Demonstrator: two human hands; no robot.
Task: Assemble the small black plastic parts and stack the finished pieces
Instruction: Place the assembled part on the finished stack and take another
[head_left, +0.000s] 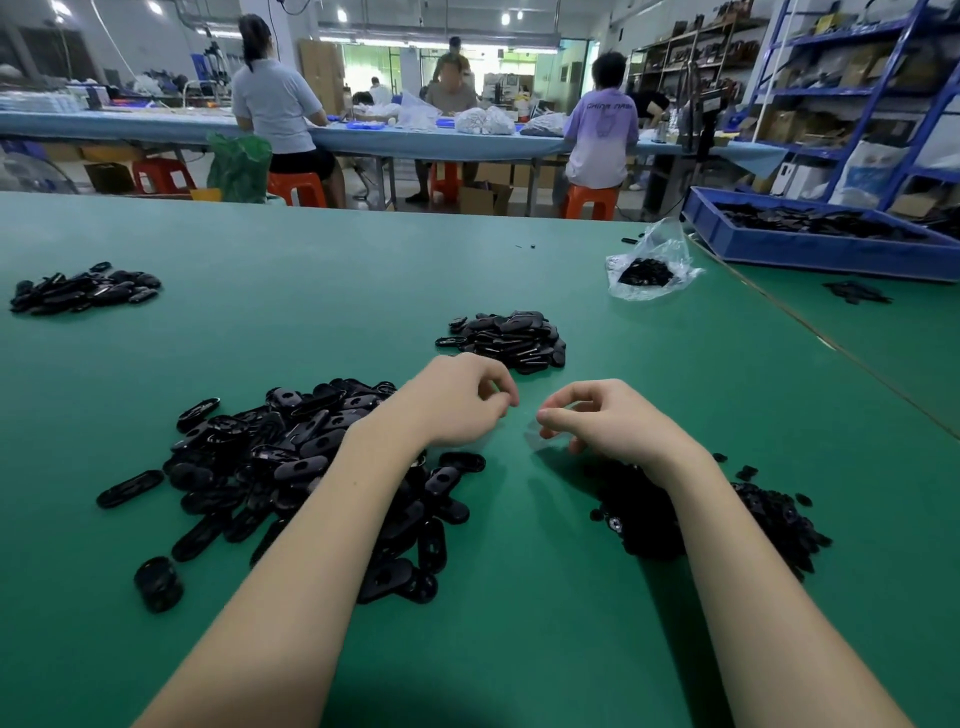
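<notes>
My left hand (462, 400) hovers over the green table (519, 623) with its fingers curled and thumb against the fingertips; I see nothing between them. Close to its right, my right hand (602, 415) pinches a small, thin clear piece (535, 439) that hangs below its thumb and forefinger. A large loose heap of black oval shells (291, 467) lies under and left of my left forearm. A heap of small round black parts (774, 519) lies under my right forearm. Beyond the hands sits a tighter pile of black oval pieces (511, 338).
Another pile of black ovals (83, 288) lies far left. A clear bag of black parts (647, 270) and a blue tray (810, 249) of black parts sit at the back right, with a few parts (857, 292) beside it. People sit at a far bench.
</notes>
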